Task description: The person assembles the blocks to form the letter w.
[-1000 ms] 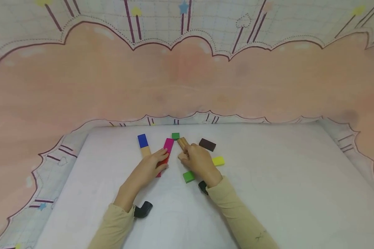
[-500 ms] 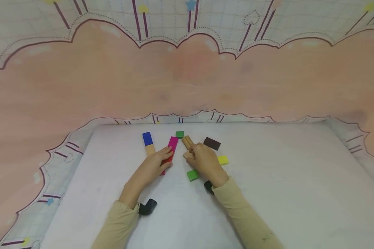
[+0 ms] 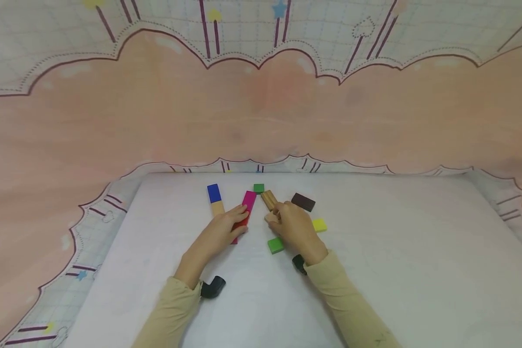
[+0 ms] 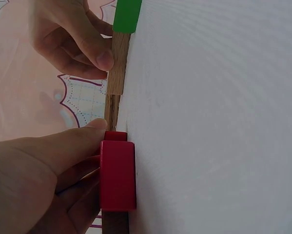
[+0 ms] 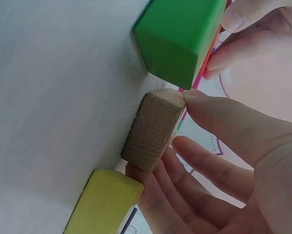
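My left hand (image 3: pixel 219 229) lies over a row of flat blocks, its thumb and fingers about a red block (image 3: pixel 242 222). A magenta block (image 3: pixel 249 197) extends past its fingertips. My right hand (image 3: pixel 297 229) pinches a plain wooden block (image 5: pixel 153 129); the right wrist view shows the thumb at one end and fingers at the other. Beyond it lies a ridged tan wooden piece (image 3: pixel 268 199). A green block (image 3: pixel 276 245) sits just below the right hand, and a yellow block (image 3: pixel 319 225) lies to its right. My palms hide parts of the blocks.
A blue block (image 3: pixel 214 193) and a tan block (image 3: pixel 217 208) form a column at left. Another green block (image 3: pixel 258 188) lies at the back, a dark brown block (image 3: pixel 303 202) at right. The white tabletop (image 3: pixel 400 261) meets a patterned backdrop (image 3: pixel 261 116). Black wrist cameras (image 3: pixel 214 287) hang under the sleeves.
The whole head view has shifted, so everything appears farther right. Both hands keep nearly the same places relative to the blocks.
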A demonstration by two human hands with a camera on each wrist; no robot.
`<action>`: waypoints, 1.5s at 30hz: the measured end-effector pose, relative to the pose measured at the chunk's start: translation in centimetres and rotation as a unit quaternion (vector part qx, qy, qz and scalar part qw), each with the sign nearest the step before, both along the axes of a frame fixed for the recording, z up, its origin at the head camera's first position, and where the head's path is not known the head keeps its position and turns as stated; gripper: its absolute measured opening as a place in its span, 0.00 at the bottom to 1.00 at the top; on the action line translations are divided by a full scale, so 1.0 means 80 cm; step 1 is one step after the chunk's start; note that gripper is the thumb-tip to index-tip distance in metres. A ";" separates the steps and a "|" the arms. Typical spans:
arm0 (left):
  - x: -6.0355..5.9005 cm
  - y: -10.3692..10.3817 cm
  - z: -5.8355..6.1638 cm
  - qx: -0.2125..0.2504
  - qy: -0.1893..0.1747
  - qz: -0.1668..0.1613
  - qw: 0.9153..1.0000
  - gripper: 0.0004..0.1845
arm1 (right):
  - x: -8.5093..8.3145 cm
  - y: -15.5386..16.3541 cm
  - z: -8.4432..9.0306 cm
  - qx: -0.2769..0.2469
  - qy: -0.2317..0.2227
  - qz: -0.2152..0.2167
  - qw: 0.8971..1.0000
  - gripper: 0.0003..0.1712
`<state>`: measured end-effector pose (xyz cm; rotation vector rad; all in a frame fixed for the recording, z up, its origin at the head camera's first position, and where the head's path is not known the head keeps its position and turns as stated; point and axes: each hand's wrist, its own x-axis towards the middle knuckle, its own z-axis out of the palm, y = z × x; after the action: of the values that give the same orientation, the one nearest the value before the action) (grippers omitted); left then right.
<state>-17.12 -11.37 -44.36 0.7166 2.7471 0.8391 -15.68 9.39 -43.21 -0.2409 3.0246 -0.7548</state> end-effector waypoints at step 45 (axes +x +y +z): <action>-0.003 -0.005 -0.004 -0.006 0.005 -0.012 1.000 0.27 | 0.001 -0.001 -0.006 -0.017 0.014 -0.041 0.999 0.13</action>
<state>-17.39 -11.76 -44.67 0.7530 2.7444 0.8163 -15.60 9.30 -43.67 -0.1308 3.0659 -0.8173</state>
